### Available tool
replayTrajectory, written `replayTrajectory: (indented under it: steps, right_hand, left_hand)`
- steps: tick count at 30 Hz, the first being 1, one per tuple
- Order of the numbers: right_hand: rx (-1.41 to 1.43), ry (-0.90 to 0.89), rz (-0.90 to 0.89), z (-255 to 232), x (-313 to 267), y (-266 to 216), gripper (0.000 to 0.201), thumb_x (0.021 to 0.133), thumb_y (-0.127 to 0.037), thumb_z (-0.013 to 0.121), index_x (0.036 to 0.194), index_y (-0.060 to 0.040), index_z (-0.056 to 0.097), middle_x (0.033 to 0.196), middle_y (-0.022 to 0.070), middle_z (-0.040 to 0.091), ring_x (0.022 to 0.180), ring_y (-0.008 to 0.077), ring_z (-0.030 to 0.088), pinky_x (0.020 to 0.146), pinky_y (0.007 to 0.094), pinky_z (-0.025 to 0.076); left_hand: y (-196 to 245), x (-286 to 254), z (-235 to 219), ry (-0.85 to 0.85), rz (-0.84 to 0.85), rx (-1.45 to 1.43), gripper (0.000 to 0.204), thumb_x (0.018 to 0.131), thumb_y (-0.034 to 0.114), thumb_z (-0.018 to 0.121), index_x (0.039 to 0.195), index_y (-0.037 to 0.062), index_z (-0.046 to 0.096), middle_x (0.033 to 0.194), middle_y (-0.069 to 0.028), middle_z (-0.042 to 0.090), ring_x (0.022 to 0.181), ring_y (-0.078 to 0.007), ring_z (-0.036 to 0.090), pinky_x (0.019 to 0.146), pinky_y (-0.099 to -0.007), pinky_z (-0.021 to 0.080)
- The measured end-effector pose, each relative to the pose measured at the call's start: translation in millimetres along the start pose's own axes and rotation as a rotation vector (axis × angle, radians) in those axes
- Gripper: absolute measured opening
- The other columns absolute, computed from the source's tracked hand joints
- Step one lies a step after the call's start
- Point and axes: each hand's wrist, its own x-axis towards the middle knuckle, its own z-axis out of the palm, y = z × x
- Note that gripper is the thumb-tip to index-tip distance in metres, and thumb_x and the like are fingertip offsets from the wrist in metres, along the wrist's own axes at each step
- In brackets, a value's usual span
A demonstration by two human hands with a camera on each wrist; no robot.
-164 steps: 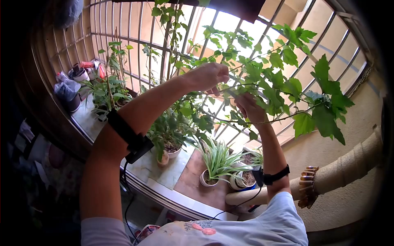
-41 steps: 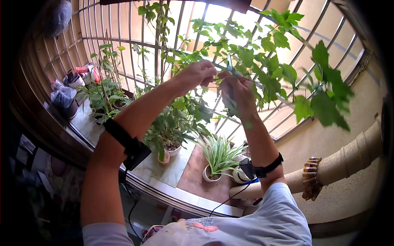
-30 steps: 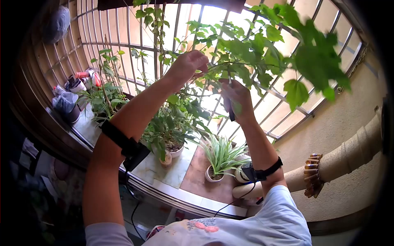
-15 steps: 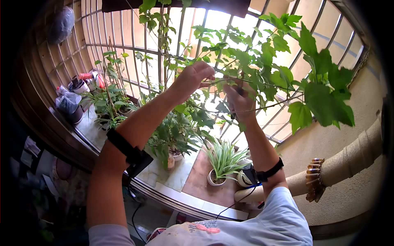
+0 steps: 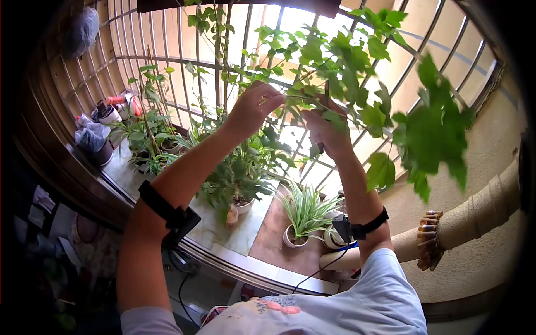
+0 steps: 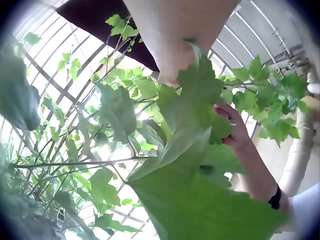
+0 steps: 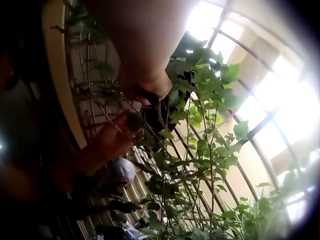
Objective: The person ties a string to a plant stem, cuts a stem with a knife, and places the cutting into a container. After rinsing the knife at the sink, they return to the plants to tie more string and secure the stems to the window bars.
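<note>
My left hand (image 5: pixel 257 107) is raised among the foliage and pinches a thin stem (image 5: pixel 300 97) of a lobed-leaf plant. Facing it, my right hand (image 5: pixel 330 131) grips a slim dark tool (image 5: pixel 326 91) that stands upright out of the fist; its exact kind I cannot tell. In the right wrist view, a dark part of that tool (image 7: pixel 148 96) shows under the right hand, near the left hand (image 7: pixel 112 140). Big leaves (image 6: pixel 195 195) fill the left wrist view and hide the left fingers. The long branch's leafy end (image 5: pixel 432 128) hangs out to the right, blurred.
Metal window bars (image 5: pixel 181 56) stand behind the plants. On the ledge (image 5: pixel 229 237) are a spider plant (image 5: pixel 307 215), other potted plants (image 5: pixel 153 128) and a bagged pot (image 5: pixel 94 138). A thick beige pipe (image 5: pixel 474 212) runs along the right wall.
A dark tool now shows in my right hand, unlike in the oldest frame. Both hands stay close together at the stem, shifting slightly. The branch's leafy end sways and has dropped somewhat.
</note>
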Motion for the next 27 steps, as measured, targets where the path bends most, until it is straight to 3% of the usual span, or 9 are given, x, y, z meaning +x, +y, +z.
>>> replayTrajectory:
  steps: [1,5,8,10,13,19,20,23,27]
  right_hand:
    - [-0.097,0.103,-0.055,9,-3,-1,0.042,0.075,-0.008,0.065,0.115,-0.0013,0.051,0.058,-0.0031,0.051,0.048,0.0010,0.044,0.042,0.0170,0.032]
    - [-0.183,0.137,-0.126,13,2,1,0.028,0.076,-0.009,0.067,0.102,-0.0013,0.061,0.062,-0.0032,0.054,0.052,0.0018,0.043,0.045,0.0177,0.033]
    - [0.080,0.243,-0.048,22,3,-11,0.020,0.079,-0.010,0.065,0.097,-0.0009,0.063,0.064,-0.0025,0.055,0.051,0.0020,0.043,0.046,0.0179,0.034]
    - [0.133,0.238,-0.153,14,9,-6,0.015,0.082,-0.011,0.062,0.094,-0.0012,0.063,0.066,-0.0007,0.057,0.050,0.0021,0.046,0.041,0.0160,0.032]
    - [0.099,0.185,-0.056,8,7,-14,0.016,0.083,-0.014,0.060,0.094,-0.0015,0.063,0.065,0.0001,0.057,0.048,0.0023,0.045,0.040,0.0155,0.030]
    - [-0.511,-0.053,0.056,5,-13,-15,0.032,0.075,-0.028,0.069,0.090,0.0001,0.061,0.069,0.0064,0.062,0.060,0.0095,0.056,0.050,0.0230,0.043]
    - [-0.542,-0.101,0.202,5,-19,-21,0.033,0.073,-0.024,0.070,0.092,-0.0001,0.059,0.073,0.0084,0.063,0.065,0.0100,0.058,0.054,0.0227,0.044]
    - [-0.357,-0.201,0.212,-3,-30,-10,0.032,0.071,-0.013,0.069,0.097,0.0012,0.057,0.077,0.0092,0.064,0.065,0.0099,0.057,0.056,0.0223,0.044]
    - [-0.258,-0.028,0.268,-10,-31,-15,0.030,0.072,-0.006,0.066,0.099,-0.0001,0.056,0.070,0.0011,0.059,0.049,0.0011,0.043,0.042,0.0163,0.031]
  left_hand:
    - [0,-5,-2,0.031,0.008,-0.042,0.016,0.082,0.020,0.059,0.084,0.0045,0.062,0.082,-0.0058,0.056,0.080,-0.0143,0.053,0.073,-0.0279,0.042]
    - [-2,-20,-3,-0.002,0.068,-0.022,0.011,0.077,0.016,0.064,0.080,0.0052,0.063,0.081,-0.0045,0.057,0.079,-0.0129,0.053,0.073,-0.0273,0.043]
    - [8,-29,-5,-0.189,0.033,0.060,0.010,0.073,0.003,0.062,0.083,0.0033,0.062,0.082,-0.0024,0.056,0.080,-0.0113,0.054,0.072,-0.0259,0.044]
    - [7,-33,-3,-0.287,0.078,0.055,0.007,0.074,0.006,0.065,0.081,0.0047,0.064,0.078,-0.0025,0.059,0.077,-0.0117,0.055,0.071,-0.0272,0.044]
    - [10,-40,0,-0.428,0.141,0.174,0.004,0.074,0.010,0.065,0.077,0.0073,0.064,0.076,-0.0041,0.063,0.076,-0.0149,0.059,0.072,-0.0291,0.045]
    - [15,-49,7,-0.346,0.206,0.344,0.005,0.073,0.012,0.067,0.077,0.0097,0.065,0.076,-0.0023,0.064,0.076,-0.0175,0.060,0.077,-0.0304,0.044]
    - [14,-50,8,-0.343,0.195,0.342,0.005,0.073,0.012,0.067,0.077,0.0100,0.065,0.075,-0.0022,0.064,0.076,-0.0175,0.060,0.077,-0.0307,0.044]
    - [10,-51,12,-0.331,0.220,0.337,0.007,0.072,0.013,0.069,0.077,0.0104,0.065,0.074,-0.0023,0.064,0.076,-0.0176,0.060,0.076,-0.0312,0.044]
    - [12,-54,16,-0.481,0.234,0.395,0.005,0.072,0.014,0.068,0.075,0.0119,0.065,0.073,-0.0012,0.062,0.078,-0.0175,0.058,0.081,-0.0337,0.040]
